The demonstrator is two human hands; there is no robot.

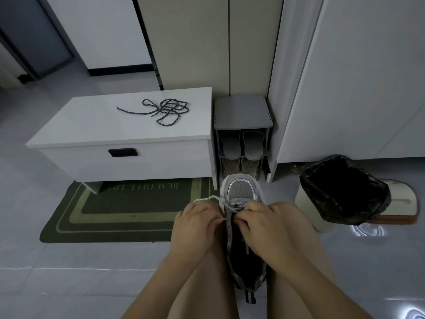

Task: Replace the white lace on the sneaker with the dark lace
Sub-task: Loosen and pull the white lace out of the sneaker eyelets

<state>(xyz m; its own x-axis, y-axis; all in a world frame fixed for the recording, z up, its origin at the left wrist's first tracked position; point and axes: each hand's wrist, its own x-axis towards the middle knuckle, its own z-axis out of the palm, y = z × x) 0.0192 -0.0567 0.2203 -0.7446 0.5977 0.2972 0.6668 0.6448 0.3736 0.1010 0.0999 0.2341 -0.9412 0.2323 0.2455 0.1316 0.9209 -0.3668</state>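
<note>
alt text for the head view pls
A person's left hand pinches the white lace of a grey mesh sneaker between their knees, while the right hand works at its eyelets. A dark speckled lace lies coiled on a white bench beyond.

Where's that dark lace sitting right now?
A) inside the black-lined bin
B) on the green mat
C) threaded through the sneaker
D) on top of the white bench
D: the dark lace lies tangled on the white bench, while the left hand and right hand grip the white lace on the sneaker.
</note>
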